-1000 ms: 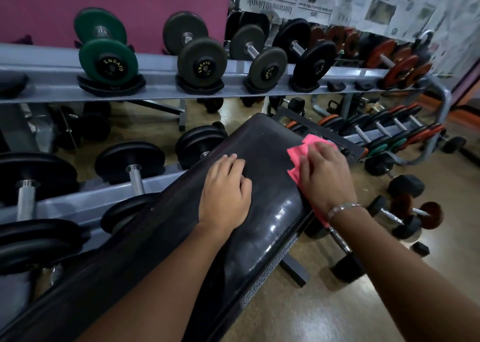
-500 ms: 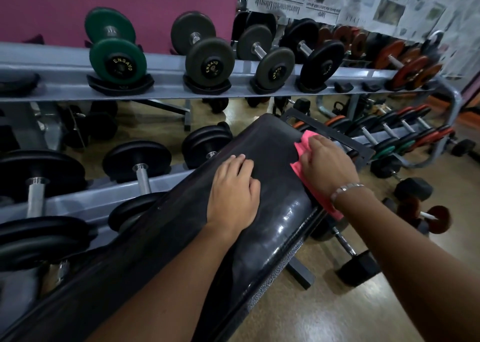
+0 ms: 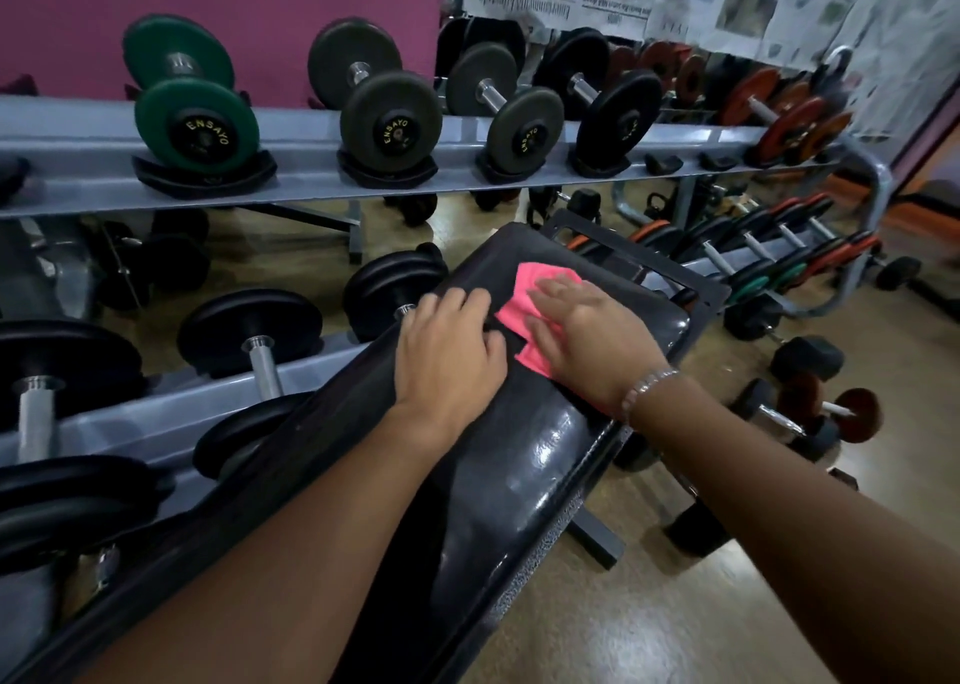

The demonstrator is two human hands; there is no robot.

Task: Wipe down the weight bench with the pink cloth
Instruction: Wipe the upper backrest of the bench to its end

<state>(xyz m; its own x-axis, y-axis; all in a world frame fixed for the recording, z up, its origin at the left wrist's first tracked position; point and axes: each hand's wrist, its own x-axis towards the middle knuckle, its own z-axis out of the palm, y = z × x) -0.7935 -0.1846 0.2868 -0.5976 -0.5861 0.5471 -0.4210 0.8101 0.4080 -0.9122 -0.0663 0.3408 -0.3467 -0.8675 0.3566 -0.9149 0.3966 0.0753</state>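
The black padded weight bench (image 3: 498, 475) runs from the lower left up to the middle of the head view. The pink cloth (image 3: 524, 299) lies flat on top of the pad near its far end. My right hand (image 3: 582, 340) presses on the cloth with its fingers stretched out flat. My left hand (image 3: 449, 361) rests palm down on the pad just left of the cloth, its fingers relaxed and holding nothing.
A grey two-tier rack (image 3: 311, 174) loaded with several dumbbells stands right behind and to the left of the bench. A second rack (image 3: 810, 257) of smaller dumbbells sits to the right. Loose dumbbells (image 3: 810, 413) lie on the floor on the right.
My right hand has slid the cloth from the pad's right edge onto its top surface, toward my left hand. My left hand has stayed in place on the pad.
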